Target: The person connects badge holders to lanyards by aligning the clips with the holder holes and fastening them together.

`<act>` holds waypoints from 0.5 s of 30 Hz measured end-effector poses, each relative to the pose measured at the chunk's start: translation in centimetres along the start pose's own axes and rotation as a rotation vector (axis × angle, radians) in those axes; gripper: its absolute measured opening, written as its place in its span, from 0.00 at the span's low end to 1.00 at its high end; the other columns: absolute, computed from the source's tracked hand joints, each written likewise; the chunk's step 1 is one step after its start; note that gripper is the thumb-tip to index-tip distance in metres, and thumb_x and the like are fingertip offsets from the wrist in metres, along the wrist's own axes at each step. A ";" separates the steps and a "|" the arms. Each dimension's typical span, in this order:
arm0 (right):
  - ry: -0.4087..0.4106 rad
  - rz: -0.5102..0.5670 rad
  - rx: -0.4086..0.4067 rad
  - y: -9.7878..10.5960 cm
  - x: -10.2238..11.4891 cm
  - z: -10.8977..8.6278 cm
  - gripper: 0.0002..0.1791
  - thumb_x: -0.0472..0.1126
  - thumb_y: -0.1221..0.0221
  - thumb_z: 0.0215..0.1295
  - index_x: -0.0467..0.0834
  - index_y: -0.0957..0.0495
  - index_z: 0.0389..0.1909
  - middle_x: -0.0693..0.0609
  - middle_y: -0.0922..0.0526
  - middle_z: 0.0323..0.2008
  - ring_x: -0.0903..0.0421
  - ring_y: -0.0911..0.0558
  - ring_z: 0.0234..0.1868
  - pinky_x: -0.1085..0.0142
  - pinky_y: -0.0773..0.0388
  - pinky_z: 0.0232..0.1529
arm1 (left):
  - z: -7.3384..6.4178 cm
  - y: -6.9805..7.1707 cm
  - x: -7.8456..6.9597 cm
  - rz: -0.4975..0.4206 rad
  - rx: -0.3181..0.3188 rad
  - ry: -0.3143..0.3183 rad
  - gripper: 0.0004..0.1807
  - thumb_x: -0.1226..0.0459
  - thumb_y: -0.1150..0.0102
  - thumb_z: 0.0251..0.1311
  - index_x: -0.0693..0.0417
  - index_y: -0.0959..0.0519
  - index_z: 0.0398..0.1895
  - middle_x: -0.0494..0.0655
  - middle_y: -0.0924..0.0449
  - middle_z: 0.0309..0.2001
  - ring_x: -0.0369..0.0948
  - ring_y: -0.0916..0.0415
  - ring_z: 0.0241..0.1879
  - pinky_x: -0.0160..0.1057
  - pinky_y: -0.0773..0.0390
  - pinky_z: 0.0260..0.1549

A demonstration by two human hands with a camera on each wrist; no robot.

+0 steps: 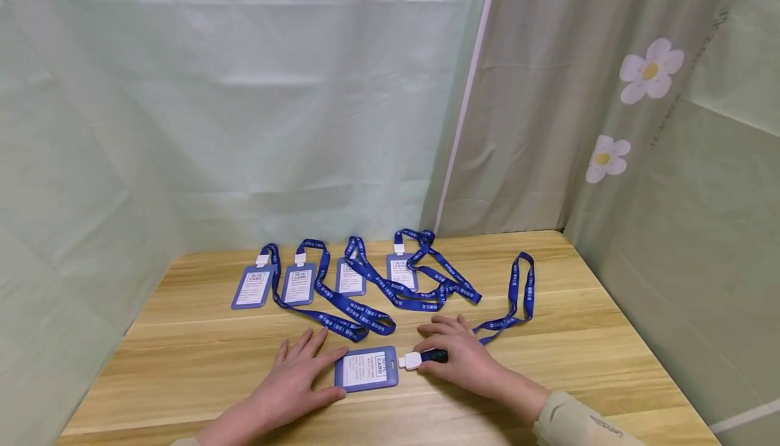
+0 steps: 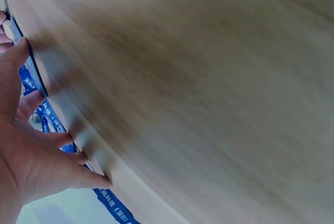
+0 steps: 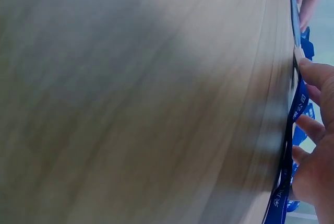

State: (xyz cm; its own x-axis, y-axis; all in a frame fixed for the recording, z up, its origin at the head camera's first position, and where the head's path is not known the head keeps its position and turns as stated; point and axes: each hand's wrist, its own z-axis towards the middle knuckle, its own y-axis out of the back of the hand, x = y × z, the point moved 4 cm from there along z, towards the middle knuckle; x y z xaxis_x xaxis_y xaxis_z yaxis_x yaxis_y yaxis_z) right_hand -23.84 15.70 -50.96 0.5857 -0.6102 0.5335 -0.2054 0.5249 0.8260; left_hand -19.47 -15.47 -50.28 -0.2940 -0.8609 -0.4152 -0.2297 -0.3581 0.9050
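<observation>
A blue badge holder point(image 1: 366, 369) with a white card lies sideways on the table in the head view, its slotted end to the right. My left hand point(image 1: 295, 380) rests at its left end, fingers spread, with the thumb and forefinger touching its near and far corners. Just right of the slot is a white plastic clip point(image 1: 410, 361) on a blue printed lanyard point(image 1: 529, 292). My right hand point(image 1: 461, 357) pinches this clip end between thumb and forefinger. From under that hand the strap loops to the back right. In the right wrist view, the thumb and forefinger meet at the clip point(image 3: 298, 54).
Behind my hands several badge holders lie in a row, including a left one point(image 1: 252, 286) and a right one point(image 1: 401, 272). Their blue lanyards point(image 1: 359, 310) sprawl toward my left fingertips. Curtains point(image 1: 305, 128) stand behind the wooden table point(image 1: 585, 338) and on both sides.
</observation>
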 end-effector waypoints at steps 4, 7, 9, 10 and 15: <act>0.000 0.000 0.007 -0.2 0.2 0.2 0.15 0.55 0.30 0.63 0.60 0.13 0.50 0.51 0.22 0.65 0.41 0.34 0.73 0.28 0.56 0.71 | 0.1 -0.1 0.0 0.004 0.001 0.000 0.39 0.31 0.38 0.57 0.32 0.25 0.71 0.59 0.44 0.78 0.65 0.55 0.77 0.77 0.61 0.67; -0.003 0.003 0.010 -0.3 0.3 0.3 0.15 0.55 0.30 0.64 0.60 0.13 0.50 0.51 0.21 0.65 0.41 0.33 0.73 0.28 0.56 0.71 | 0.0 0.0 0.0 0.005 -0.003 -0.005 0.39 0.31 0.38 0.57 0.32 0.25 0.71 0.60 0.43 0.78 0.66 0.54 0.77 0.78 0.60 0.67; -0.009 0.005 0.013 -0.3 0.4 0.3 0.15 0.56 0.30 0.64 0.60 0.13 0.50 0.52 0.22 0.65 0.42 0.33 0.73 0.28 0.57 0.71 | 0.0 0.0 0.0 0.004 -0.005 -0.008 0.39 0.32 0.38 0.57 0.33 0.25 0.71 0.60 0.43 0.78 0.66 0.54 0.77 0.78 0.60 0.66; -0.012 0.005 0.015 -0.3 0.4 0.4 0.15 0.56 0.30 0.63 0.60 0.13 0.50 0.52 0.22 0.65 0.42 0.33 0.73 0.29 0.57 0.71 | 0.0 0.0 -0.1 0.004 -0.005 -0.008 0.39 0.31 0.38 0.57 0.33 0.25 0.71 0.60 0.43 0.78 0.66 0.54 0.77 0.78 0.60 0.66; -0.024 0.005 0.015 -0.4 0.5 0.5 0.15 0.55 0.30 0.63 0.60 0.12 0.50 0.52 0.22 0.66 0.41 0.34 0.74 0.28 0.57 0.71 | -0.1 0.2 -0.2 0.004 -0.003 -0.009 0.39 0.31 0.39 0.57 0.32 0.25 0.71 0.60 0.43 0.78 0.67 0.53 0.77 0.79 0.60 0.66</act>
State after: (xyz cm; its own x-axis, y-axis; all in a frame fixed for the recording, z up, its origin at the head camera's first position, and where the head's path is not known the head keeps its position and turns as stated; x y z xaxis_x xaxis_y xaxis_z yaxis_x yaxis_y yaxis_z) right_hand -23.79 14.87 -50.95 0.5658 -0.6217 0.5417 -0.2202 0.5191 0.8258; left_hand -19.34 -15.43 -50.06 -0.3033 -0.8592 -0.4121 -0.2254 -0.3555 0.9071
